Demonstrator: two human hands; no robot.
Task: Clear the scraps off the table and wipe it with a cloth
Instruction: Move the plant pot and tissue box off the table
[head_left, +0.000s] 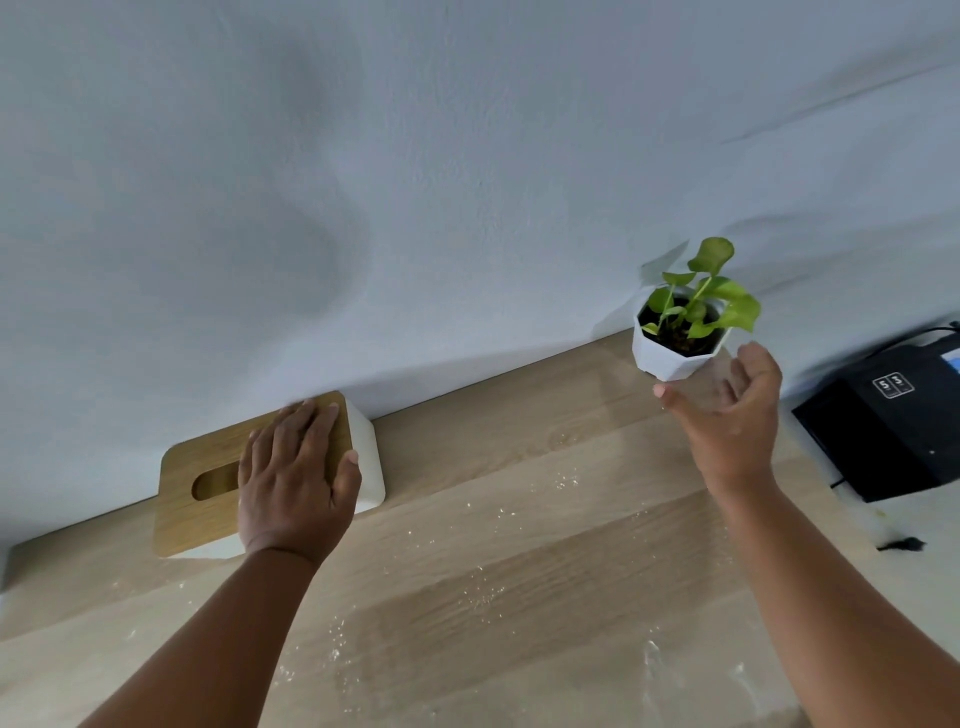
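the left hand (293, 480) lies flat on the light wooden lid of a white tissue box (270, 478), fingers straight and spread toward the far edge, the thumb hanging over the box's right side. the box sits at the back of the pale wood-grain bench (519, 545), against the grey-white wall (415, 156), and the oval slot in its lid shows just left of the hand.

the right hand (727, 410) is raised, palm turned up and inward, fingers loosely opened and holding nothing. it is just beside a small faceted white pot with a green leafy plant (680, 332); motion blur makes it hard to tell whether the fingertips touch the pot's base, and equally whether the pot rests on the bench or is off it.

the task's scraps, fine pale crumbs (483, 597), are scattered over the bench between the two forearms and toward the near edge, with thicker smears low on the right. no cloth can be seen.

at the far right a black box-shaped device (883, 421) with a white label stands near the wall, a dark cable beside it.
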